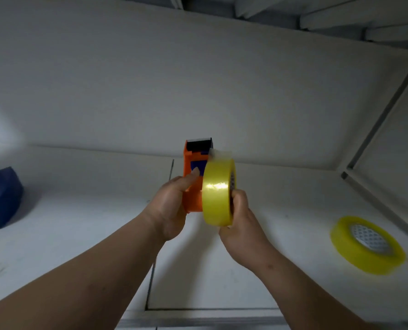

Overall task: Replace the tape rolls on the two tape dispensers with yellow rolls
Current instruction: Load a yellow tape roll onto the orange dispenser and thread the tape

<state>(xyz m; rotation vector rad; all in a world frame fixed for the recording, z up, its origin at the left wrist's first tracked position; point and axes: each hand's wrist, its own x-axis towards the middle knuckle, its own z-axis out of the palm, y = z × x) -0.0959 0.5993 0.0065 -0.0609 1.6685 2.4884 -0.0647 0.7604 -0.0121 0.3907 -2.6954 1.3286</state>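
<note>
My left hand (172,206) grips an orange tape dispenser (193,172) held upright above the white table, thumb on its blue inner part. Right beside it, my right hand (240,222) holds a yellow tape roll (216,194) on edge, touching the dispenser's right side. A loose clear end of tape sticks up from the roll near the dispenser's black top. A second yellow roll (367,244) lies flat on the table at the right. A blue tape dispenser (2,198) stands at the far left edge, partly cut off.
The white table (79,234) has a dark seam running down its middle. A white wall rises behind it. A metal rail (379,129) runs along the table's right side.
</note>
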